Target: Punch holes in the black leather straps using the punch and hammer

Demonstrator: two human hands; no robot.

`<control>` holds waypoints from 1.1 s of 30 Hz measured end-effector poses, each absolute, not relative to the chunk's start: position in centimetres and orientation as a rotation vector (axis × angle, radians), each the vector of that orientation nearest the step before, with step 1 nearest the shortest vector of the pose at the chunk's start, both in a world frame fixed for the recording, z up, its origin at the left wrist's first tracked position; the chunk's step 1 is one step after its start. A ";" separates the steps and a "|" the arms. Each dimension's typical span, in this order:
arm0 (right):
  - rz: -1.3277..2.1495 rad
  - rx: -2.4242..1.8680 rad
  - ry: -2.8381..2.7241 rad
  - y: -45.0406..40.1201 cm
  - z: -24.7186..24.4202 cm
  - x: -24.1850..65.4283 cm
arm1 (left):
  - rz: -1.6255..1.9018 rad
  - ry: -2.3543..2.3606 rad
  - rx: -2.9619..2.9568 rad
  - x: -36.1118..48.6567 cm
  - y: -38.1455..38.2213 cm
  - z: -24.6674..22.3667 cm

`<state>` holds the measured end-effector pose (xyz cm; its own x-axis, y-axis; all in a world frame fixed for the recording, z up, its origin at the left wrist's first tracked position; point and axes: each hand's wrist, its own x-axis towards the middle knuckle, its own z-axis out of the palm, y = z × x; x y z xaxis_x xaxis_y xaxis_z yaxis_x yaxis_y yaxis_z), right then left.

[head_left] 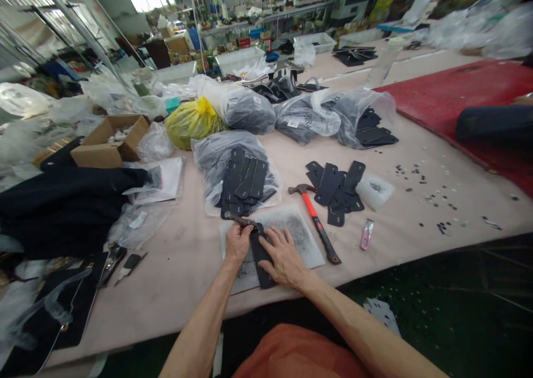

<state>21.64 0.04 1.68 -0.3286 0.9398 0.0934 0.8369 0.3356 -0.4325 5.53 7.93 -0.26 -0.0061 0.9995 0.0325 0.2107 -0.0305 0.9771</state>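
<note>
My left hand is closed, its fingertips pinching a slim dark metal tool at the upper end of a black fabric strip. The tool's working end is too small to make out. My right hand lies with fingers spread over the strip's right side, pressing it on a whitish, scuffed board. Beside the board rests a claw hammer with a red and black handle. Similar black pieces are piled beyond the hammer, and more lie on a clear plastic bag.
A pink cutter and a small white block lie to the right, near scattered black bits. Filled plastic bags, a yellow bag and a cardboard box stand behind. Dark cloth covers the left side.
</note>
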 end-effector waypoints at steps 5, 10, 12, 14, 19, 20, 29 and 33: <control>0.463 -1.562 -2.263 0.1 1.8 21.8 | 1.136 1.382 1.419 5.5 7.5 -0.7; 0.487 -1.560 -2.248 0.2 1.9 21.9 | 1.120 1.410 1.473 5.5 7.5 -0.2; 0.495 -1.557 -2.245 0.2 1.9 21.9 | 1.111 1.415 1.473 5.6 7.5 0.0; 0.501 -1.554 -2.239 0.3 1.9 22.0 | 1.095 1.419 1.483 5.5 7.5 0.1; 0.510 -1.548 -2.227 0.3 1.9 22.1 | 1.072 1.416 1.511 5.5 7.4 0.2; 0.511 -1.547 -2.228 0.4 1.9 22.1 | 1.069 1.417 1.518 5.6 7.4 0.2; 0.514 -1.542 -2.230 0.4 1.8 22.2 | 1.030 1.414 1.619 5.6 7.5 0.2; 0.514 -1.546 -2.232 0.4 2.0 22.2 | 1.005 1.384 1.685 5.5 7.6 0.0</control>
